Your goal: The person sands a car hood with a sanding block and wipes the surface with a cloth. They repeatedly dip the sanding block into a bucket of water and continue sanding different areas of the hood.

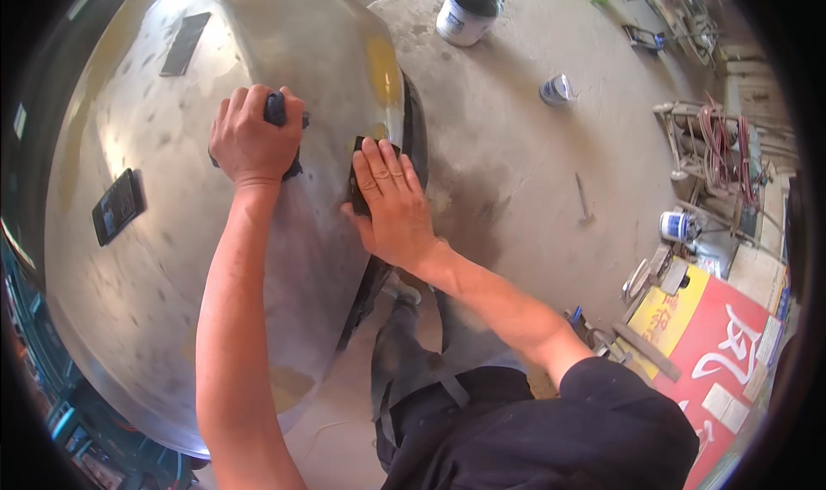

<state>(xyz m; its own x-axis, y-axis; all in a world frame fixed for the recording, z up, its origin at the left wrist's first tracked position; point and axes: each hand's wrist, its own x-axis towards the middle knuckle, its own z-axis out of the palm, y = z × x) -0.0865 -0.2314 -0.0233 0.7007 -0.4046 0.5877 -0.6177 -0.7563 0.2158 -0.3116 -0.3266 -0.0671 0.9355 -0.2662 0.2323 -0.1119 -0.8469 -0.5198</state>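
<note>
A large curved metal panel (172,258), bare and mottled with yellowish patches, fills the left side. On its upper middle, my left hand (249,137) is closed round a bunched dark cloth (275,110), and part of the cloth sticks out past the fingers. At the panel's right edge, my right hand (397,206) presses a dark sanding pad (360,176) against the metal. Its fingers stretch over the pad's top and the thumb lies along the near side. Most of the pad is hidden under that hand.
A phone (118,207) and a dark grey strip (185,44) lie on the panel. On the concrete floor stand a white bucket (465,21) and a small tin (557,90). Hoses (723,159), another tub (679,227) and a red-and-yellow board (710,344) line the right side.
</note>
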